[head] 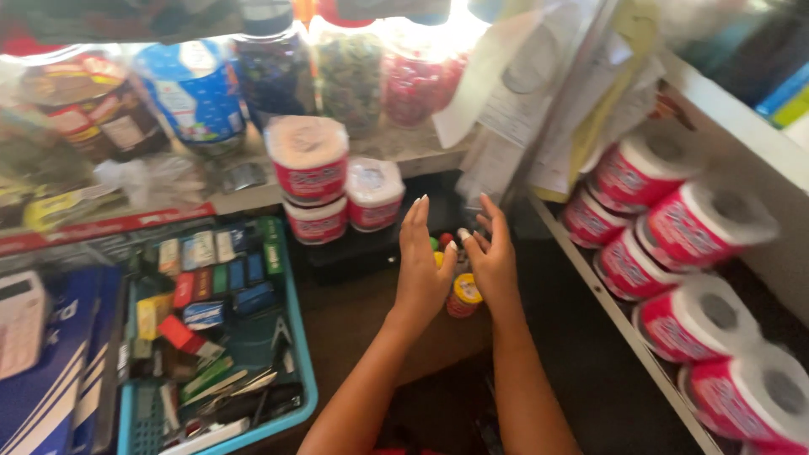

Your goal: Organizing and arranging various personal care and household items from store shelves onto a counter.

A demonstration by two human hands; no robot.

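Observation:
My left hand [420, 268] is raised upright over a dark counter, fingers straight and together, holding nothing. My right hand [491, 254] is beside it, palm facing left, fingers spread and slightly curled, also empty. Between and just beyond the two hands sit small coloured bottles and caps [445, 243]. A small red jar with a yellow lid [463, 295] stands under the gap between the wrists. Neither hand visibly grips any of them.
Wrapped paper rolls are stacked behind the hands [310, 164] and on the right shelf [691, 244]. A blue tray [295, 413] of small boxes and tools lies at left. Jars of sweets [350, 72] line the upper shelf. Hanging papers [539, 109] are at upper right.

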